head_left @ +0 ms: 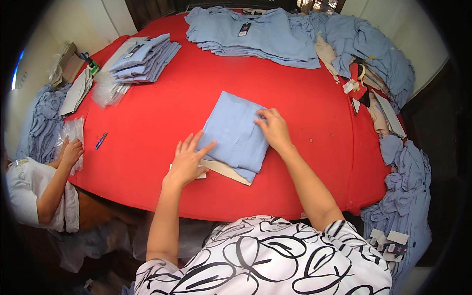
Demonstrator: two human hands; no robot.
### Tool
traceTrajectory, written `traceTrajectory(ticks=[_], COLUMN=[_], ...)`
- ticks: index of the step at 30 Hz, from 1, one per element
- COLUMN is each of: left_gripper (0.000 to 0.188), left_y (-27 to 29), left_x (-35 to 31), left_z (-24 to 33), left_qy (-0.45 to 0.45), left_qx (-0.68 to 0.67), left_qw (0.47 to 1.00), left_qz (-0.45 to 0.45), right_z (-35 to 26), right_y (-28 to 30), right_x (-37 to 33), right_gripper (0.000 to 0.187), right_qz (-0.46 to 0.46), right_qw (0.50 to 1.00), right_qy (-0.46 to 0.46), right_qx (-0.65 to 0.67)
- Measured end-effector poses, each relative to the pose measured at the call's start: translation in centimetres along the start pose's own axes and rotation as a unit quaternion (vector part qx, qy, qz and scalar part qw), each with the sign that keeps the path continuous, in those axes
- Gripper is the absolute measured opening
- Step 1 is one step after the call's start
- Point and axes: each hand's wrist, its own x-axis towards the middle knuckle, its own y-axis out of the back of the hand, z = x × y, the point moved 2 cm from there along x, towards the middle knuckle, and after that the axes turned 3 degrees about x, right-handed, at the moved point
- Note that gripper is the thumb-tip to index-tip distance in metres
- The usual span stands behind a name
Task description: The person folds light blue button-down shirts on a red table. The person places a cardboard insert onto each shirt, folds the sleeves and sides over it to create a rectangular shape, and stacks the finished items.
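A light blue garment (233, 132), folded into a flat rectangle, lies at an angle on the red-covered table. A cream card or board (223, 171) shows from under its near edge. My left hand (187, 160) is at the garment's near left edge, its fingers spread and touching the cloth. Beside that palm, a small white piece (202, 175) is partly covered, so I cannot make out its kind. My right hand (273, 129) rests over the far right edge with bent, parted fingers. Its thumb is hard to see.
Folded blue garments are stacked at far left (145, 59) and far centre (255, 37). Loose blue garments (364, 44) heap at far right and along the right side (408, 191). A blue pen-like tool (101, 140) lies left, near a co-worker's hands (72, 151) on clear plastic.
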Motion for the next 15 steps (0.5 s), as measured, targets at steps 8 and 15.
traceTrajectory(ticks=[8,15], left_gripper=[0.06,0.064], left_y=[-5.8,-6.7], left_x=[-2.7,-4.6], left_z=[1.9,9.6], left_qy=[0.056,0.122], left_qx=[-0.103,-0.078], left_qw=[0.992,0.981], left_qz=[0.052,0.125], right_z=[5.0,5.5], right_y=[2.2,20.8], right_x=[0.4,-17.5], right_gripper=[0.014,0.028], right_qz=[-0.061,-0.46], right_qw=[0.891,0.836], right_qy=[-0.219,-0.298], right_qx=[0.393,0.019])
